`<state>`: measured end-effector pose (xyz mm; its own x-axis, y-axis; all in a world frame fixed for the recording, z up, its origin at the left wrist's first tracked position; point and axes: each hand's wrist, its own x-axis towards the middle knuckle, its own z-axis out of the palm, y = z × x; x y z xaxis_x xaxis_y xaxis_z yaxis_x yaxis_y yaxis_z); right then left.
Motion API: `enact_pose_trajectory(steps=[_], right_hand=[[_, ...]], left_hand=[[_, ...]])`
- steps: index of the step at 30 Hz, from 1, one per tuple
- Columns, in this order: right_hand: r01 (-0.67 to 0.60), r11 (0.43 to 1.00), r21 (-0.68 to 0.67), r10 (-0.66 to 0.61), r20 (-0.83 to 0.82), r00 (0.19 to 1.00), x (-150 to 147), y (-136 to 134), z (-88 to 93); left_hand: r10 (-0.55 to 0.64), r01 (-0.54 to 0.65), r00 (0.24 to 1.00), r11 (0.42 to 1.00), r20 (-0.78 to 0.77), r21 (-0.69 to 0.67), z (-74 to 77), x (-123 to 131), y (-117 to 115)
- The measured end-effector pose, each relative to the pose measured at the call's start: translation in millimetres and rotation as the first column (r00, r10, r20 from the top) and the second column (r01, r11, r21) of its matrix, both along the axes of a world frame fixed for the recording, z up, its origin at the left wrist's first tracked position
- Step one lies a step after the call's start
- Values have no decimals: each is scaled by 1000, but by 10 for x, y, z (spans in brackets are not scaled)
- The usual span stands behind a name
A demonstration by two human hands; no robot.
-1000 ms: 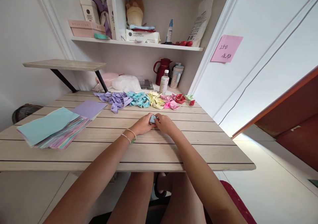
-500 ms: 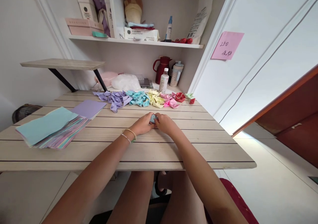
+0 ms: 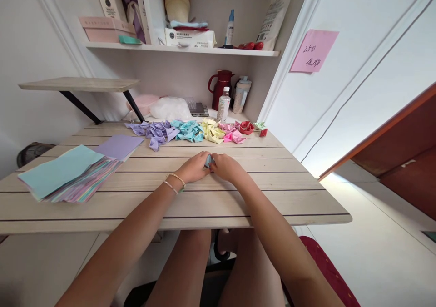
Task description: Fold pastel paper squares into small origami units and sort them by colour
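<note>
A small folded piece of blue paper (image 3: 208,161) is pinched between my two hands above the middle of the table (image 3: 265,198). My left hand (image 3: 195,166), with bracelets at the wrist, closes on its left side. From the right, my right hand (image 3: 225,166) grips the other side. Fingers cover much of the paper, so its full shape is hidden. Beyond my hands lies a row of folded paper pieces: purple (image 3: 158,132), blue (image 3: 188,130), yellow (image 3: 213,131), pink (image 3: 233,135) and red (image 3: 245,127).
On the left lies a fanned stack of coloured paper sheets (image 3: 61,170), beside purple sheets (image 3: 119,146). A bottle (image 3: 223,105), a red jug (image 3: 222,89) and a tumbler (image 3: 241,96) stand at the back. A small raised shelf (image 3: 81,84) overhangs the table's back left.
The camera view has shifted slightly. My hands stay together on the blue paper, which now shows at a slightly different angle between the fingers.
</note>
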<state>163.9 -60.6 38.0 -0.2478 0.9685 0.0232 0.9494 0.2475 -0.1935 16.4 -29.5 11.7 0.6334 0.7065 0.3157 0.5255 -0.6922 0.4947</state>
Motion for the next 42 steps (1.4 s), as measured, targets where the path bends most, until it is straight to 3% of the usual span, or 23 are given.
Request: enact_pose_trajectory(steps=[42], right_hand=[[-4, 999, 36, 4, -24, 1000, 17, 60, -25]], left_hand=[[52, -52, 999, 999, 1, -13, 7, -7, 13]])
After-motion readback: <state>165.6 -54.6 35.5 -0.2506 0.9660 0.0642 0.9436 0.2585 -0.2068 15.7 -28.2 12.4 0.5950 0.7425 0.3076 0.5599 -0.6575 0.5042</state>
